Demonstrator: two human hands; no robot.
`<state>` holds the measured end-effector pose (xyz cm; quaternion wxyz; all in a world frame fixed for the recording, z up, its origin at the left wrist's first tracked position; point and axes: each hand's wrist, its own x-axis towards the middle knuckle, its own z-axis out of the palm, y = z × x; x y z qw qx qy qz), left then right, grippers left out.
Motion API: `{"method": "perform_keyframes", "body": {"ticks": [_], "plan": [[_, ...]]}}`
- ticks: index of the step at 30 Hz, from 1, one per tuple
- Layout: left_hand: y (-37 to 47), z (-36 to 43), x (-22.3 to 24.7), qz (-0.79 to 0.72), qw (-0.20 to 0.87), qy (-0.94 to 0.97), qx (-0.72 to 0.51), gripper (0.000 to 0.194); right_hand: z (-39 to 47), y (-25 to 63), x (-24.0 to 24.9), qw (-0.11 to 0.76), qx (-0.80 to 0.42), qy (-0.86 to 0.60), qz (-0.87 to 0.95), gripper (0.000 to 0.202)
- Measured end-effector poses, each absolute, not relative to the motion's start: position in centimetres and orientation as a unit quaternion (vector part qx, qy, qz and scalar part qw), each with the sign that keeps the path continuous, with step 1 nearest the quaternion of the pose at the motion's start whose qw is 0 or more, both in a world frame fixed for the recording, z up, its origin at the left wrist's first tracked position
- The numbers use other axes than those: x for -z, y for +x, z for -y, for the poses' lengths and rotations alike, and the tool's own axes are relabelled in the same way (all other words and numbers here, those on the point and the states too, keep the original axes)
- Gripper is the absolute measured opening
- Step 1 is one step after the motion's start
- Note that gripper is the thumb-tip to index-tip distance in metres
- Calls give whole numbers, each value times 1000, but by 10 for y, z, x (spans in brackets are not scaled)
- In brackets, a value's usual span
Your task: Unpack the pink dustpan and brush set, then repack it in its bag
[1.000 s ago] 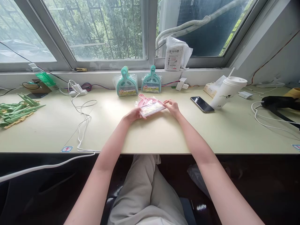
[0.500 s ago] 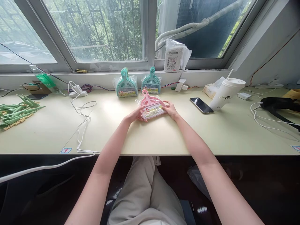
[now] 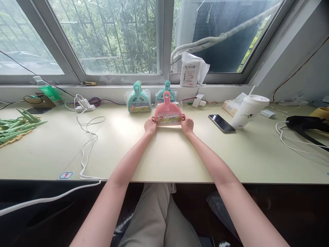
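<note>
Between my two hands a pink mini dustpan and brush set (image 3: 167,111) in clear wrap stands upright, handle up, its label facing me. My left hand (image 3: 150,125) has its fingers closed on the lower left corner. The lower right corner is gripped by my right hand (image 3: 187,125). Directly behind it is a teal dustpan set (image 3: 167,85), mostly covered by the pink one. Left of these, a stack of wrapped teal dustpan sets (image 3: 139,99) leans against the wall under the window.
Right of my hands lie a phone (image 3: 221,123), a white lidded cup (image 3: 248,111) with a straw, and a tissue pack (image 3: 232,104). To the left are white cables (image 3: 88,144), a power adapter (image 3: 83,103), a green-labelled bottle (image 3: 49,91) and green leaf-like pieces (image 3: 19,123).
The pink dustpan set has gone from tilted back to upright and moved slightly right, now in front of the right teal set. Both hands have shifted to its lower corners.
</note>
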<state>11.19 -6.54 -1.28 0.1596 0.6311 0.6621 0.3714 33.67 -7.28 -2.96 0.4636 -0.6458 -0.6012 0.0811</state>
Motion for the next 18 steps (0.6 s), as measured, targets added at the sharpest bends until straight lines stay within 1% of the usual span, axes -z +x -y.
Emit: {"method": "perform_keyframes", "body": {"ticks": [2,5,7,10,12,15,18], "plan": [[114,45,15,-663,141,630,-378,19,62,333,26,422,-33,-660,620,29],[120,14,19,-678,120,628,-363,19,37,330,23,374,0,-688,621,28],[124,-7,21,-680,125,627,-359,21,18,329,22,342,18,-708,618,29],[130,-39,23,-667,131,621,-390,16,-13,324,21,314,36,-726,611,33],[133,-61,24,-661,134,610,-417,14,-34,319,22,316,36,-727,609,35],[140,-91,26,-658,126,589,-452,16,-66,312,26,338,44,-711,615,39],[147,-112,31,-665,92,567,-478,32,-93,308,33,376,83,-686,618,44]]}}
